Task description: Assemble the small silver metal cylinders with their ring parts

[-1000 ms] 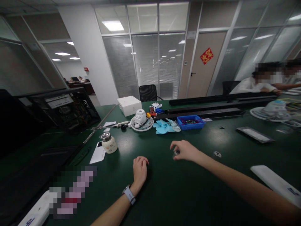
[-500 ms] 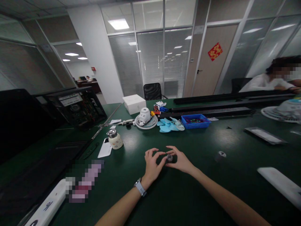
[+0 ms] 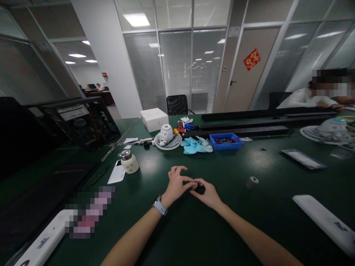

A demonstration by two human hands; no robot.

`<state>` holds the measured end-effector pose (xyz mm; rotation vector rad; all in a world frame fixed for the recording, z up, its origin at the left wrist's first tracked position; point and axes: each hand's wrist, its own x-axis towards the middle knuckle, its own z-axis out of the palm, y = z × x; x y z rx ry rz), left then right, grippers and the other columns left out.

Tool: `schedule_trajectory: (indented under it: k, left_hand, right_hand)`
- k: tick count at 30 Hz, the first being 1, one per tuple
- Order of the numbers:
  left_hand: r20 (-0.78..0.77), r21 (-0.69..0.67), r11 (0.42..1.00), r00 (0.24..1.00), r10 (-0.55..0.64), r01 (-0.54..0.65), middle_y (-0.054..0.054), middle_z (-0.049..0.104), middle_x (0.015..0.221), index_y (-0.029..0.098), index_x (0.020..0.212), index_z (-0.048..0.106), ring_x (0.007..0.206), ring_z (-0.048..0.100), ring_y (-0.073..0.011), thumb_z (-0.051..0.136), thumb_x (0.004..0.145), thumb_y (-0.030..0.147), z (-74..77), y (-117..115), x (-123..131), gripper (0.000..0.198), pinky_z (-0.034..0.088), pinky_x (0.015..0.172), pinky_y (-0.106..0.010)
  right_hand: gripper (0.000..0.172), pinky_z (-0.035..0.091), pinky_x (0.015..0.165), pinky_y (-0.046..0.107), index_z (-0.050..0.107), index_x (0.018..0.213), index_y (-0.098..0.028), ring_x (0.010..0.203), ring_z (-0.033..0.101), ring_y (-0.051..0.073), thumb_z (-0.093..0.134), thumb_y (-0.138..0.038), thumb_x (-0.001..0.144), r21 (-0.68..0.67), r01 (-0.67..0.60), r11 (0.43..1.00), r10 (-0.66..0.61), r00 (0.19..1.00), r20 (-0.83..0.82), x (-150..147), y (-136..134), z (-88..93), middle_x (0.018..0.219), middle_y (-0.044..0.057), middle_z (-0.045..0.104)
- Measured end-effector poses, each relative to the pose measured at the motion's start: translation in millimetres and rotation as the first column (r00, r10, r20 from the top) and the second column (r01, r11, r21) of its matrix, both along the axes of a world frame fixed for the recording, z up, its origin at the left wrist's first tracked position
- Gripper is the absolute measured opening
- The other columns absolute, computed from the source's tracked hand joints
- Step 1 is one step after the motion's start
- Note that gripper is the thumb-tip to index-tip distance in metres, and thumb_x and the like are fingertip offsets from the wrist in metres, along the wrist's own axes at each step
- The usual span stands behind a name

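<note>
Over the green table, my left hand point(image 3: 176, 184) and my right hand point(image 3: 208, 194) meet at a small round metallic part point(image 3: 195, 185). Thumb and index finger of my left hand pinch its left side, while the other left fingers are raised. My right thumb and fingertips close on its right side. Fingers partly cover the part. A silver cylindrical piece point(image 3: 252, 182) stands on the table to the right of my hands. A cream jar with a metal lid point(image 3: 129, 162) is to the left, beside a white phone point(image 3: 117, 173).
Behind my hands are a white fan motor and grille point(image 3: 167, 138), light blue fan blades point(image 3: 196, 145), a blue tray point(image 3: 226, 147) and a white box point(image 3: 154, 120). White casings point(image 3: 321, 218) lie at the right and left. A person point(image 3: 307, 96) sits at the far right.
The view has shifted slightly. Both hands have drawn closer around the metallic part, and my right fingers now cover more of it.
</note>
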<state>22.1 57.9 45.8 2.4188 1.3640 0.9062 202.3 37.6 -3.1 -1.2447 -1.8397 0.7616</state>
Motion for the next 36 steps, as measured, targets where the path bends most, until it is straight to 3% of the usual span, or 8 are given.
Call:
schedule_trajectory:
  k: [4,7,17,21,24,28,31,36]
  left_hand:
    - [-0.012,-0.009,1.0,1.0,0.004,-0.004,-0.004,0.059,0.114,0.037,0.085,0.076,0.115,0.037,-0.0292,0.067,0.08,0.041,5.9,-2,4,0.011,0.032,0.093,-0.047]
    - [0.048,-0.003,0.994,0.993,0.108,-0.108,-0.005,0.064,0.103,0.036,0.089,0.076,0.111,0.041,-0.0279,0.064,0.083,0.041,3.6,-2,-3,0.014,0.031,0.091,-0.046]
    - [-0.024,-0.176,0.952,0.968,0.251,-0.251,-0.004,0.063,0.098,0.039,0.088,0.075,0.102,0.045,-0.0268,0.066,0.078,0.051,-46.3,-3,-47,0.018,0.03,0.083,-0.042]
    - [-0.038,-0.202,0.949,0.97,0.238,-0.241,-0.004,0.063,0.099,0.041,0.091,0.075,0.102,0.044,-0.0273,0.065,0.077,0.053,-48.8,-2,-47,0.021,0.029,0.085,-0.043]
    - [-0.015,-0.206,0.952,0.974,0.226,-0.224,-0.004,0.063,0.1,0.042,0.098,0.072,0.102,0.046,-0.0268,0.064,0.078,0.053,-47.3,-2,-48,0.024,0.03,0.084,-0.042]
    - [0.022,-0.196,0.951,0.968,0.249,-0.241,-0.004,0.064,0.099,0.04,0.102,0.071,0.1,0.047,-0.0253,0.057,0.085,0.049,-47.5,-3,-49,0.024,0.031,0.083,-0.042]
    - [0.036,-0.182,0.947,0.96,0.277,-0.266,-0.004,0.065,0.098,0.037,0.102,0.072,0.099,0.047,-0.0251,0.055,0.087,0.047,-49.0,-2,-48,0.024,0.032,0.083,-0.041]
    - [0.063,-0.18,0.942,0.952,0.299,-0.284,-0.003,0.066,0.098,0.036,0.102,0.072,0.098,0.049,-0.025,0.052,0.09,0.044,-51.8,1,-47,0.025,0.035,0.083,-0.041]
  right_hand:
    - [0.029,0.05,0.08,0.032,0.061,0.103,-0.025,0.088,0.063,0.019,0.067,-0.034,0.076,0.008,0.001,1.0,-0.001,1.0,0.005,-1,-1,1.0,0.095,0.001,0.068]
    - [0.032,0.05,0.082,0.034,0.062,0.105,-0.025,0.091,0.063,0.02,0.068,-0.036,0.076,-0.019,0.005,1.0,-0.005,1.0,0.024,0,-2,3.6,0.099,0.001,0.069]
    - [0.034,0.05,0.087,0.039,0.063,0.107,-0.026,0.095,0.064,0.022,0.068,-0.037,0.076,-0.043,0.003,0.999,-0.001,0.999,0.044,1,-2,2.9,0.103,0.002,0.069]
    - [0.035,0.051,0.088,0.039,0.063,0.11,-0.026,0.097,0.064,0.022,0.068,-0.038,0.077,-0.055,0.0,0.998,0.0,1.0,-0.002,5,-1,8.7,0.105,0.002,0.07]
    - [0.041,0.051,0.09,0.039,0.062,0.114,-0.023,0.099,0.065,0.023,0.067,-0.041,0.077,0.025,0.144,0.989,-0.143,0.988,-0.063,34,7,29.3,0.109,0.005,0.07]
    - [0.051,0.053,0.086,0.038,0.062,0.112,-0.016,0.094,0.068,0.026,0.068,-0.047,0.072,0.115,0.517,0.848,-0.513,0.856,-0.067,109,24,60.0,0.104,0.011,0.072]
    - [0.049,0.054,0.077,0.038,0.066,0.107,-0.015,0.088,0.07,0.029,0.067,-0.047,0.069,0.103,0.703,0.704,-0.71,0.69,0.14,159,33,64.3,0.091,0.011,0.074]
    - [0.037,0.053,0.07,0.034,0.072,0.096,-0.018,0.085,0.07,0.029,0.069,-0.039,0.066,0.024,0.764,0.645,-0.671,0.551,0.497,188,39,39.0,0.086,0.009,0.075]
